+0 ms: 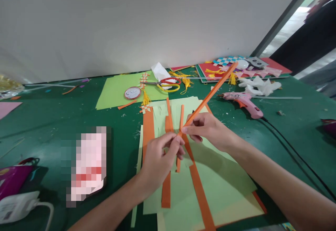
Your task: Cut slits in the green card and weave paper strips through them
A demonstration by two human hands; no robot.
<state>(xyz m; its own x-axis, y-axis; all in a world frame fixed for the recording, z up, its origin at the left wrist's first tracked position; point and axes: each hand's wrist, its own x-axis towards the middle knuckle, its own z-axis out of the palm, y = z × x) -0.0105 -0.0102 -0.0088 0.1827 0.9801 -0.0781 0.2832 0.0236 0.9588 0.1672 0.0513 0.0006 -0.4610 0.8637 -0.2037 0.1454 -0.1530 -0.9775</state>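
Both hands meet over light green paper sheets (223,185) spread with orange paper strips. My right hand (207,127) pinches a long orange paper strip (214,90), which slants up to the right. Close beside it, my left hand (164,154) pinches the strip's lower end, where it crosses or folds with other orange strips; the fingers hide the exact join. A wider orange strip (166,192) lies under the left hand, and another orange strip (201,192) runs down the sheets. A small woven orange-and-white piece (146,109) rests at the paper's upper left corner.
Red-and-yellow scissors (169,84), a round white dish (132,93) and a yellow tassel (146,98) lie on green paper behind. A pink glue gun (244,101) with a black cord is at right. Left are a blurred phone (90,164) and a white plug (18,206).
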